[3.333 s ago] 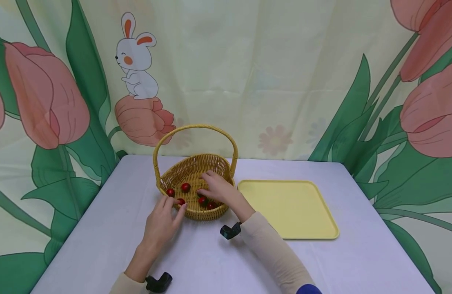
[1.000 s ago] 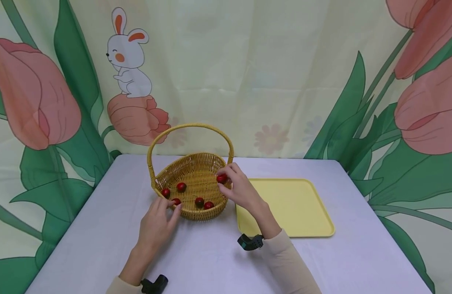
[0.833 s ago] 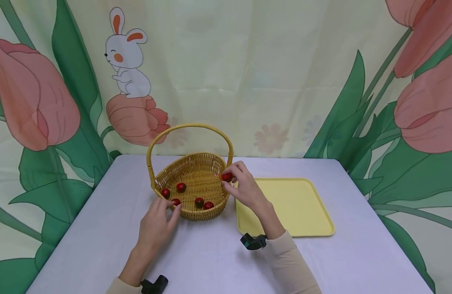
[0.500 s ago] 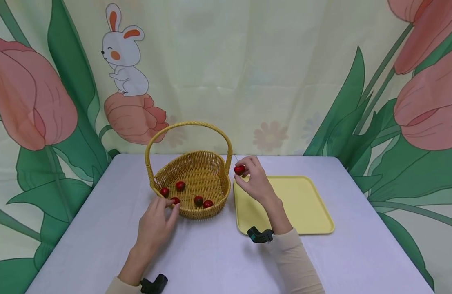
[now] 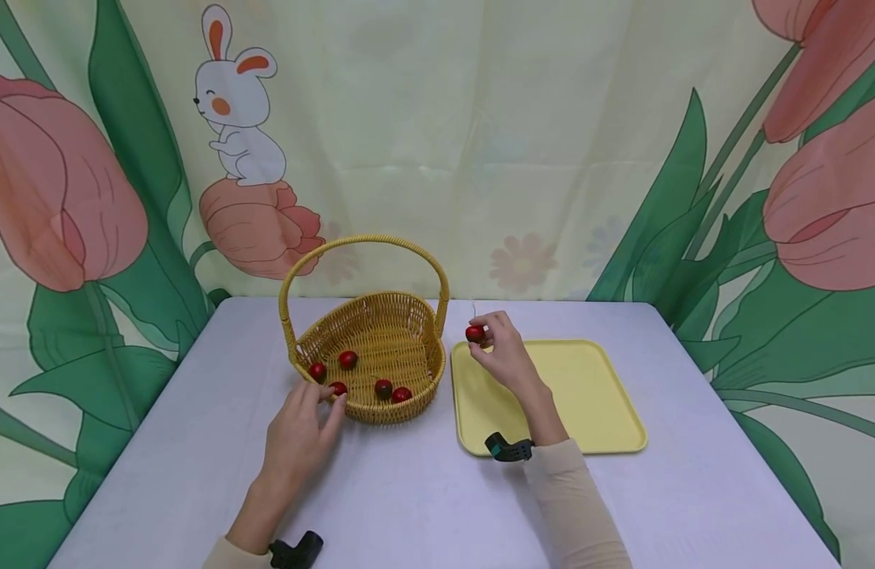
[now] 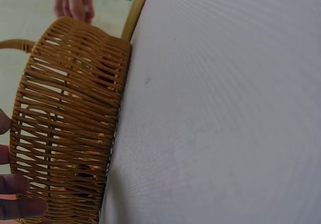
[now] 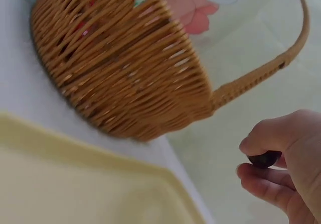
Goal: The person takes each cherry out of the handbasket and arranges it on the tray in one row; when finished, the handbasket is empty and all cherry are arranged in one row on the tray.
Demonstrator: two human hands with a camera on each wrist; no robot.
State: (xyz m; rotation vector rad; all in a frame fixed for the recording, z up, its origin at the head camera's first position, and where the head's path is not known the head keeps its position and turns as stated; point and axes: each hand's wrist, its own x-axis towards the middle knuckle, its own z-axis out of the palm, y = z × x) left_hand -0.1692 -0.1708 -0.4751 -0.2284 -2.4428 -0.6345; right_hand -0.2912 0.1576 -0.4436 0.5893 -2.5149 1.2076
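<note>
The left hand [image 5: 300,431], fingers bent, holds one wicker basket [image 5: 409,320] at its seven-o'clock rim, five red fruits [image 5: 348,359] inside. The right hand [image 5: 508,356] pinches a sixth fruit [image 5: 473,334], glossy, thin-stemmed, near one yellow tray's [image 5: 565,403] ten-o'clock corner. Pale tablecloth [image 5: 409,506]; at twelve, a tulip-printed backdrop [image 5: 409,118].

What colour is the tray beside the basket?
The tray is pale yellow; head view shows it best.
</note>
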